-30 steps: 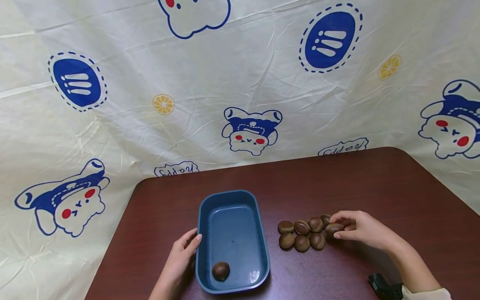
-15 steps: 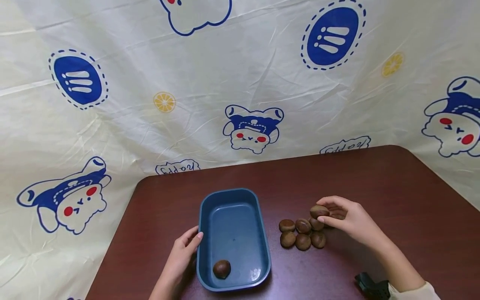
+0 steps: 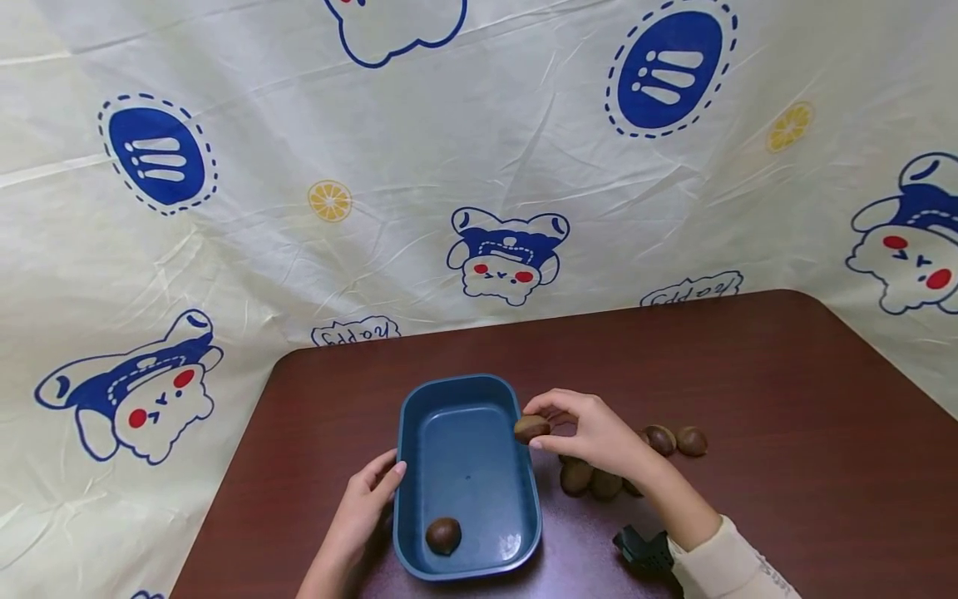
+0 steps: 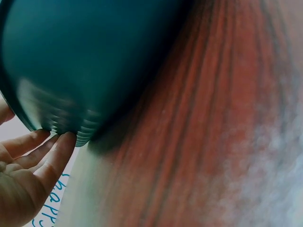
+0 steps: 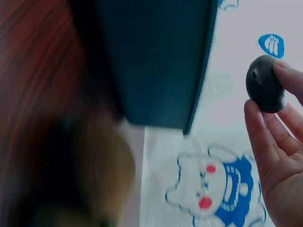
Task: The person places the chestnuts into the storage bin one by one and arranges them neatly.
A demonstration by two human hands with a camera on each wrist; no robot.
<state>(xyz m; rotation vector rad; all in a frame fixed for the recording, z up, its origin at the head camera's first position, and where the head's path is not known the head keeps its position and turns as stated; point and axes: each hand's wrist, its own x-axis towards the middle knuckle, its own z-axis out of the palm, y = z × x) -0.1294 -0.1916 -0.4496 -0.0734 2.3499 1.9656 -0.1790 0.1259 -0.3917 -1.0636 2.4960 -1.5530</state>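
A blue rectangular plastic tray (image 3: 467, 466) stands on the table with one brown chestnut (image 3: 443, 536) lying in its near left corner. My left hand (image 3: 368, 499) holds the tray's left side, thumb at the rim and fingertips against the ribbed outer wall, as the left wrist view shows. Between thumb and fingers, my right hand (image 3: 591, 428) pinches another chestnut (image 3: 532, 429) over the tray's right rim. That held chestnut (image 5: 266, 84) also shows dark in the right wrist view. More chestnuts (image 3: 576, 478) lie right of the tray, partly hidden under the right hand and forearm.
Two chestnuts (image 3: 692, 441) sit at the right end of the group. A black device (image 3: 644, 549) is at the right wrist. Behind the brown table (image 3: 748, 366) hangs a white printed cloth (image 3: 419, 150).
My right hand has lifted a chestnut from the right end of the group and carried it left to the tray's right rim. The left hand and tray stay in place.
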